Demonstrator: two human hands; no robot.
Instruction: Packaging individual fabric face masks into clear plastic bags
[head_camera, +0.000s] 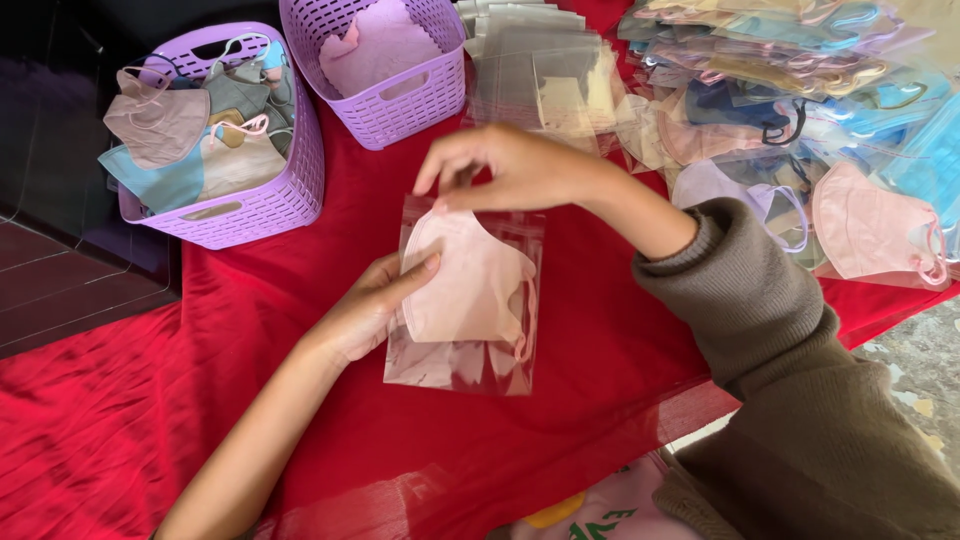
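While the left hand (375, 305) is steadying the left edge of a clear rectangular plastic bag (466, 305), with its thumb pressing on the pale pink folded face mask (465, 280) inside it, the right hand (505, 165) is pinching the top edge of that bag between thumb and fingertips. The bag is lying flat on the red cloth-covered surface (150, 420), and everything else is sitting in relation to it. Up and to the left of the bag, a lilac woven plastic basket (265, 205) is holding loose masks in beige, teal, grey and pink. Directly above the bag, just beyond the right hand, a second lilac basket (400, 105) is carrying a pink mask. Above and slightly right of the bag, a stack of empty clear bags (530, 70) is lying on the surface. Well to the right of the bag, a heap of bagged masks (800, 70) in blue, pink and tan is spreading across the surface, with one bagged pink mask (875, 230) lying at its near edge. The right arm is wearing a brown knitted sleeve (780, 340), which is crossing the surface to the lower right of the bag.
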